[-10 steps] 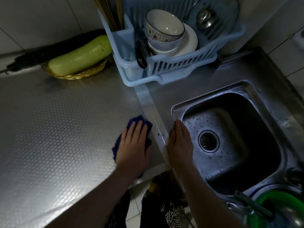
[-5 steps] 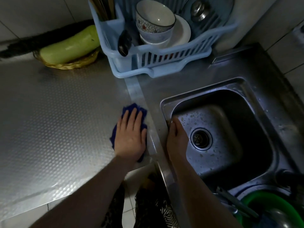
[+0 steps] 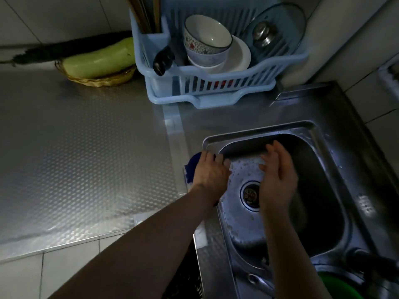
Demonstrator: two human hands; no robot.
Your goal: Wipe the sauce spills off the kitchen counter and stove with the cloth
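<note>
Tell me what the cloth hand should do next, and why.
Probably push the blue cloth over the sink rim: the left hand presses it at that edge, and the right hand is cupped open over the basin.

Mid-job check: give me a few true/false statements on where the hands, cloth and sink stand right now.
1. The left hand presses the blue cloth at the sink's left rim. True.
2. The right hand rests flat on the counter. False: it is held open over the sink basin, gripping nothing.
3. The cloth lies in the dish rack. False: it is under the left hand; the rack holds bowls, a plate and a glass lid.
4. A green gourd lies in a woven basket at the back of the counter. True.
5. The sink is full of water. False: the drain is visible, with only droplets around it.
</note>
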